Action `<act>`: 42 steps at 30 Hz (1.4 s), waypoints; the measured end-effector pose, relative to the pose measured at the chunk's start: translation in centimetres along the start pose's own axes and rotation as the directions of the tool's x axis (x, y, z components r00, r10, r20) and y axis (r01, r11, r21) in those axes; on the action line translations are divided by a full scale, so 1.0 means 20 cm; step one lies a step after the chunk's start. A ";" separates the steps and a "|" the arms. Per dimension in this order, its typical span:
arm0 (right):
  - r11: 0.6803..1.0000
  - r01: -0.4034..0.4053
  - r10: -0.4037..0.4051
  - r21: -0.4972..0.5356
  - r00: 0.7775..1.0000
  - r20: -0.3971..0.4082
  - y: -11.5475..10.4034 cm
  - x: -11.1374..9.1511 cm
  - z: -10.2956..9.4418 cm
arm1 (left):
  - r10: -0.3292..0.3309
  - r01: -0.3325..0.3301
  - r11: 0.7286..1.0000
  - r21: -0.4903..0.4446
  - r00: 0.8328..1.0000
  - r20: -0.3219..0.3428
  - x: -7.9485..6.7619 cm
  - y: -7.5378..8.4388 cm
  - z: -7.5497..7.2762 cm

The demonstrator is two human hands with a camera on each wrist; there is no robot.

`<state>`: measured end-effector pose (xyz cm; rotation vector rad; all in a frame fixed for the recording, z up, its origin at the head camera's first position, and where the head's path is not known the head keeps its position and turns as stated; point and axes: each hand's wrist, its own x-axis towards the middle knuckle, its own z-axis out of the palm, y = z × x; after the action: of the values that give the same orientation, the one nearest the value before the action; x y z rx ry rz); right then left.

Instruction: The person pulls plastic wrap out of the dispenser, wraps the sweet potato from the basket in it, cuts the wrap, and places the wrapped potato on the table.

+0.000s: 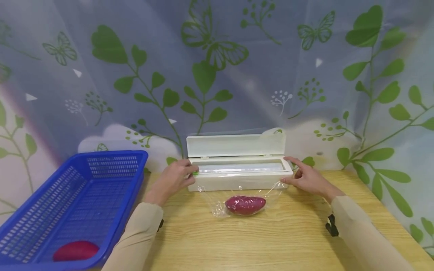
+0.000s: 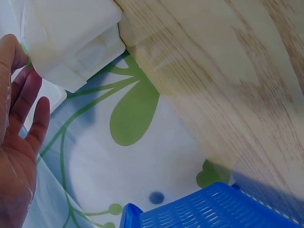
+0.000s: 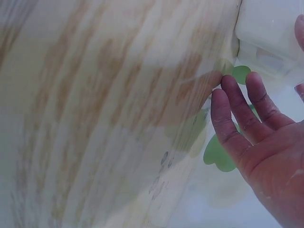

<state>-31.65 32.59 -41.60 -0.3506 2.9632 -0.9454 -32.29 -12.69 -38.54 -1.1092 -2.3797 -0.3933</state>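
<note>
A white cling film dispenser [image 1: 239, 183] stands with its lid [image 1: 236, 146] raised and a film roll [image 1: 240, 168] inside. Clear film [image 1: 220, 209] runs from its front over a purple-red sweet potato [image 1: 245, 205] on the table. At the box's left end, thumb and forefinger of my left hand [image 1: 172, 178] pinch a small green slider [image 1: 195, 173], with the other fingers loosely bent. My right hand [image 1: 309, 179] holds the right end, forefinger at the back top corner and thumb at the front. Its other fingers extend beside the box in the right wrist view.
A blue plastic basket [image 1: 135, 188] stands on the left with another sweet potato [image 1: 76, 251] in its near end. Behind the wooden table [image 1: 271, 244] hangs a leaf-and-butterfly patterned cloth [image 1: 217, 94], close at the back of the dispenser.
</note>
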 end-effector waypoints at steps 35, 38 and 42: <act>1.000 -0.007 0.007 0.017 1.000 0.007 0.00 0.01 0.00 | -0.107 0.099 0.986 0.136 0.993 0.050 -0.03 -0.01 -0.06; 1.000 -0.004 0.004 0.013 1.000 0.004 -0.01 0.00 0.00 | -0.114 0.107 0.983 0.148 0.993 0.039 -0.04 -0.01 -0.06; 1.000 -0.005 0.005 -0.003 1.000 -0.002 -0.01 -0.01 0.00 | -0.130 0.127 0.981 0.147 0.991 0.016 -0.04 0.03 -0.07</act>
<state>-31.45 32.40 -41.52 -0.3418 2.9657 -0.9417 -30.93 -13.38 -37.82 -0.9034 -2.4664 -0.2452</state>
